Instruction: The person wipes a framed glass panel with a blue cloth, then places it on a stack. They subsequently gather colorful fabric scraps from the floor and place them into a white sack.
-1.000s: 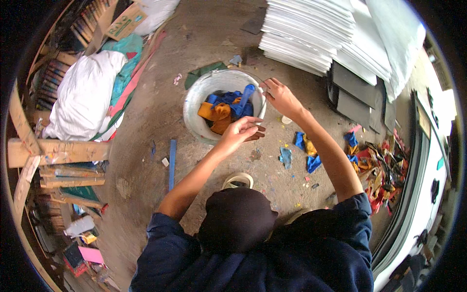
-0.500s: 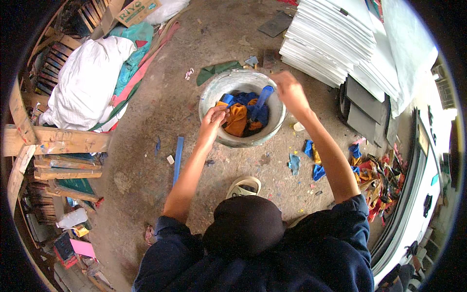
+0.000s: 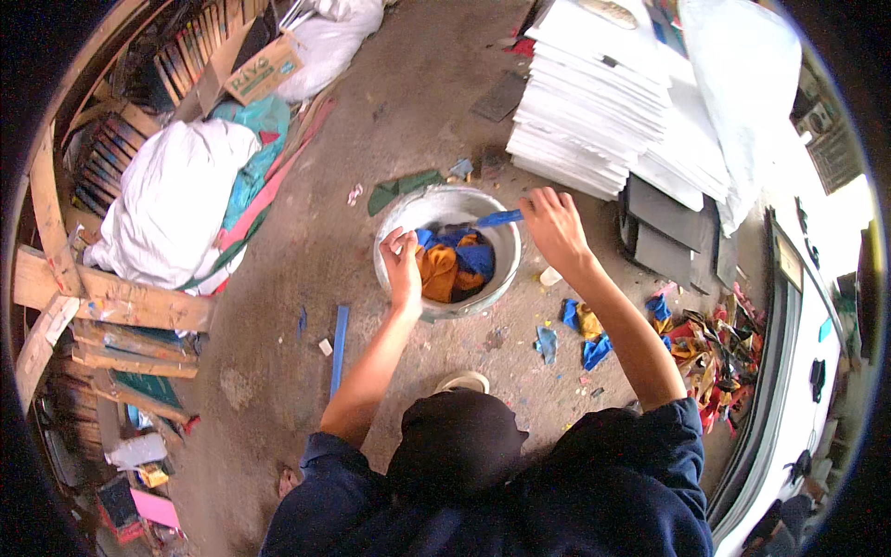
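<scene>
A grey-white, stained bucket [image 3: 507, 249] stands on the floor in front of me. Crumpled orange cloth [image 3: 436, 271] and blue cloth [image 3: 475, 256] lie inside it. Over the bucket's left rim is my left hand [image 3: 403, 267], its fingers drawn together; whatever they pinch is too small to make out. My right hand [image 3: 554, 226] is just beyond the right rim, fingers closed on one end of a narrow blue strip [image 3: 499, 218]. The strip reaches leftward across the bucket's mouth, and its far end is blurred.
White sheets [image 3: 589, 107] are stacked at far right, dark panels [image 3: 664, 218] beside them. Colourful scraps [image 3: 715, 357] lie at right. At left are a white cloth bundle [image 3: 172, 200] and wooden frames [image 3: 139, 306]. A blue flat strip [image 3: 341, 348] lies on the floor.
The blue strip has swung from lying down into the bucket to nearly level, its end now in my right hand. The view has shifted, and the bucket appears lower in it.
</scene>
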`<action>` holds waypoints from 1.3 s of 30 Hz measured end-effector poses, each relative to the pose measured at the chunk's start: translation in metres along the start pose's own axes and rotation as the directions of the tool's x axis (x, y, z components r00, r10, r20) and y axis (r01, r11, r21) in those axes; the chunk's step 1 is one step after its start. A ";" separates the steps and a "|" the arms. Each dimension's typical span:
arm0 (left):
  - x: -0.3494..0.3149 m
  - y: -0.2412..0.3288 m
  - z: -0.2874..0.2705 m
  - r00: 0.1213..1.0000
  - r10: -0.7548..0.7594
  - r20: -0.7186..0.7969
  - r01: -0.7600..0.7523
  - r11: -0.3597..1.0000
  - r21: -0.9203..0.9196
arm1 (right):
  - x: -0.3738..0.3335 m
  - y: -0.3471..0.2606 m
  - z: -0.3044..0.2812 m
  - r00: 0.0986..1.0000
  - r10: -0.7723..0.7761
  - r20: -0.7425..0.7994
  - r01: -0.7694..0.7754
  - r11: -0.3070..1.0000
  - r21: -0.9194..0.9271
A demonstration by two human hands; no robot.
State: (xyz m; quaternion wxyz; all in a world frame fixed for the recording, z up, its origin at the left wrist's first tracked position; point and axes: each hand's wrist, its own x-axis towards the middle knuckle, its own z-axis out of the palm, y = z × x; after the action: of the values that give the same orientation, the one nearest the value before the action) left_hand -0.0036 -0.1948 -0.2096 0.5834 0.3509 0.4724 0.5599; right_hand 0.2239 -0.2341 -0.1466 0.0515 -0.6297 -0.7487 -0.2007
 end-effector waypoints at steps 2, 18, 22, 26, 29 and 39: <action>-0.010 0.014 0.036 1.000 -0.013 -0.010 0.012 0.988 -0.153 | -0.011 0.010 -0.026 0.977 0.213 0.013 -0.213 0.970 0.120; -0.083 0.099 0.173 0.784 0.037 0.619 -0.040 0.999 -0.010 | -0.076 0.019 -0.121 0.836 0.513 0.194 -0.387 0.301 0.871; -0.091 0.097 0.180 0.762 0.010 0.648 0.018 0.999 -0.037 | -0.082 0.019 -0.119 0.828 0.552 0.104 -0.321 0.313 0.894; -0.095 0.091 0.183 0.751 -0.087 0.655 0.122 0.992 -0.008 | -0.093 0.021 -0.115 0.822 0.559 0.111 -0.341 0.326 0.882; -0.095 0.082 0.179 0.736 -0.164 0.657 0.214 0.977 0.004 | -0.100 0.019 -0.108 0.830 0.552 0.075 -0.321 0.364 0.874; -0.093 0.061 0.161 0.636 -0.300 0.711 0.316 0.942 0.114 | -0.097 0.035 -0.096 0.715 0.532 0.453 -0.594 0.120 0.796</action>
State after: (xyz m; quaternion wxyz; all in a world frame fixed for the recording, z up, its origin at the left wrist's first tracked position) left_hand 0.1359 -0.2595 -0.0876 0.8114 0.4496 0.2530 0.2748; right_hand 0.2602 -0.3540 -0.0821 0.4369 -0.7302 -0.4340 0.2958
